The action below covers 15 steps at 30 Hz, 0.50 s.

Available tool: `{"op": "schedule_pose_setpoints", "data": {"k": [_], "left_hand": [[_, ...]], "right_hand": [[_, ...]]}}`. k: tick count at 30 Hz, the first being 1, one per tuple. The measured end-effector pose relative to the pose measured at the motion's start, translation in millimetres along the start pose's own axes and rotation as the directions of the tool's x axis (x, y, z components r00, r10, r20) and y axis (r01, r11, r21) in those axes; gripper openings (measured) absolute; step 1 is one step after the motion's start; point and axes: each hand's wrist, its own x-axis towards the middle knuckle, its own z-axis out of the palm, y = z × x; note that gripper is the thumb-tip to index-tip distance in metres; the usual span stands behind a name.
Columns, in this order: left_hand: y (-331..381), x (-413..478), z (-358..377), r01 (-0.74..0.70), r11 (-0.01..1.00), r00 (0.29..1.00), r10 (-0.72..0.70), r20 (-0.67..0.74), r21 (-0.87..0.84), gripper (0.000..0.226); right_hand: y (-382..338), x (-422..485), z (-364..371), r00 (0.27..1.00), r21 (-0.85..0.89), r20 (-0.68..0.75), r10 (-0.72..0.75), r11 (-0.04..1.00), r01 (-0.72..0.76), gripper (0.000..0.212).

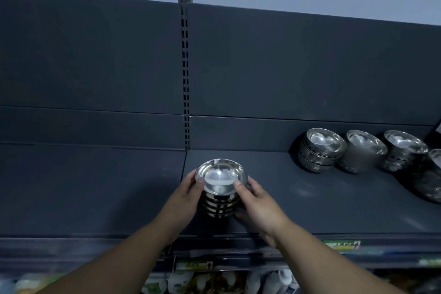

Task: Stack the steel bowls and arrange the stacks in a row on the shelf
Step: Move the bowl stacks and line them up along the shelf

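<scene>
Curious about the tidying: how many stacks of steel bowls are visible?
5 stacks: the held stack between left hand and right hand; three in a row back right; one cut off at the right edge; others may lie beyond.

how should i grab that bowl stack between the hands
Grip the stack by its sides, low down, left hand and right hand from opposite sides, thumbs on the top rim. It is a tall column of nested bowls; lifting the top bowl alone would probably leave the rest.

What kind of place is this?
Probably a shop aisle: dark metal shelf, slotted upright, price label on its edge, packaged goods below. Left hand and right hand grip a bowl stack.
</scene>
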Motion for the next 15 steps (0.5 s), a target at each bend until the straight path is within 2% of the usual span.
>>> {"op": "schedule_pose_setpoints", "data": {"k": [6, 15], "left_hand": [[-2.8, 5.8, -1.9, 0.006, 0.999, 1.0, -0.005, -0.016, 0.051, 0.053], [-2.7, 7.7, -3.4, 0.018, 0.999, 1.0, -0.018, 0.002, 0.051, 0.054]], "right_hand": [[-2.1, -1.1, 4.8, 1.0, -0.007, -0.021, 0.011, 1.0, -0.011, 0.046], [-1.4, -0.9, 5.6, 1.0, -0.031, -0.026, 0.002, 1.0, -0.003, 0.046]]}}
